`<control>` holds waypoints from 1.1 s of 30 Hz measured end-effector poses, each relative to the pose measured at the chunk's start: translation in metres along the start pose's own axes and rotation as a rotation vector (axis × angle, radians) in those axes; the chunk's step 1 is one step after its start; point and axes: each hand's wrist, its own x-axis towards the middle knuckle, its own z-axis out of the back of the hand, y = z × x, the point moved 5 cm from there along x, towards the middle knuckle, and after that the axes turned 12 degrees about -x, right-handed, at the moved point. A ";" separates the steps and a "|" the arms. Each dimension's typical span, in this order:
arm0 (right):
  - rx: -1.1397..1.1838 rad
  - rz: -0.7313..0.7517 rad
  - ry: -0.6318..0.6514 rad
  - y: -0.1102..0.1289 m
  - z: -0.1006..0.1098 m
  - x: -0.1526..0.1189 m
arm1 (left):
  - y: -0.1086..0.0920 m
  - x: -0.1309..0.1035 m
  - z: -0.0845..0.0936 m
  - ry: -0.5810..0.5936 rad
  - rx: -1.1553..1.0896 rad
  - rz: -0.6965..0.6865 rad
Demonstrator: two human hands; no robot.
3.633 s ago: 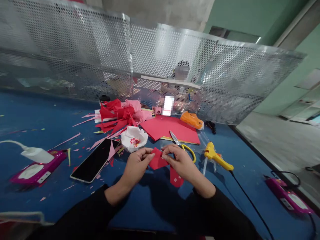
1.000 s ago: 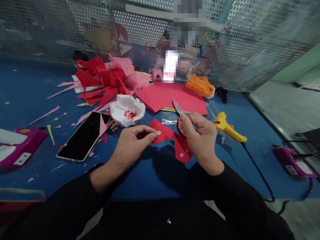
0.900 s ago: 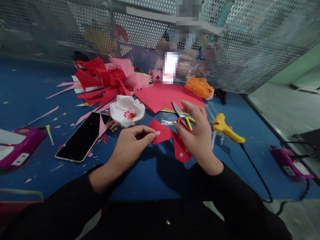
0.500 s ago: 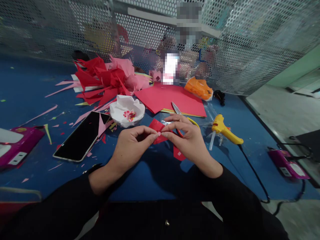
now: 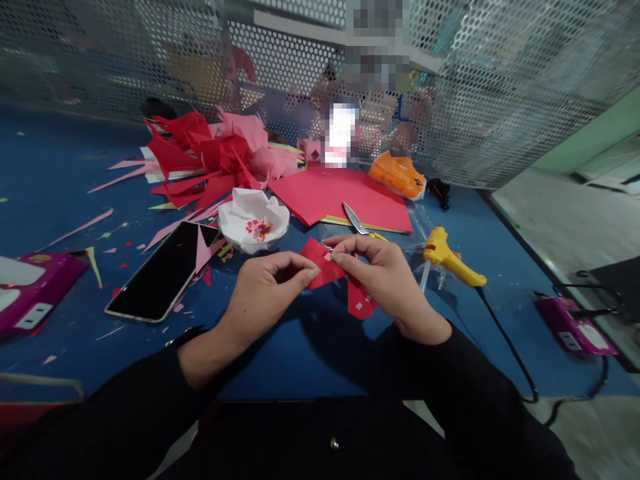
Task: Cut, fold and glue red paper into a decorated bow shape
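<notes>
now the pink square [image 5: 328, 256] has changed hands [image 5: 383, 273]

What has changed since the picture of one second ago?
The right hand let go of the scissors and moved left, to the red paper piece. The small pink square went from the fingertips of the left hand to those of the right, slightly farther away. The left hand, white bowl, phone and glue gun stayed in place.
</notes>
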 end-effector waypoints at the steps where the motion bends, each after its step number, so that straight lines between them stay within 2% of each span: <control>1: 0.032 -0.033 0.020 -0.003 -0.002 0.001 | 0.000 0.000 0.000 0.007 0.007 -0.001; 6: 0.096 -0.087 0.041 -0.007 -0.007 0.001 | 0.001 -0.001 -0.001 0.049 0.020 0.026; 8: 0.093 -0.077 0.040 -0.006 -0.008 0.000 | 0.001 -0.001 0.000 0.034 0.016 0.029; 13: 0.040 -0.041 0.040 -0.002 -0.008 -0.002 | 0.007 0.002 0.006 -0.085 -0.071 0.055; 16: 0.028 -0.026 0.051 0.000 -0.008 -0.001 | 0.012 0.003 0.004 -0.069 -0.167 0.100; 21: -0.029 0.003 0.076 0.003 -0.009 -0.001 | 0.006 0.003 0.006 -0.077 -0.100 0.063; 25: -0.089 0.019 0.090 0.005 -0.007 -0.002 | 0.008 0.004 0.007 -0.069 -0.138 0.115; 33: -0.146 0.201 -0.105 0.011 -0.007 -0.007 | 0.015 0.004 0.005 -0.064 -0.258 0.214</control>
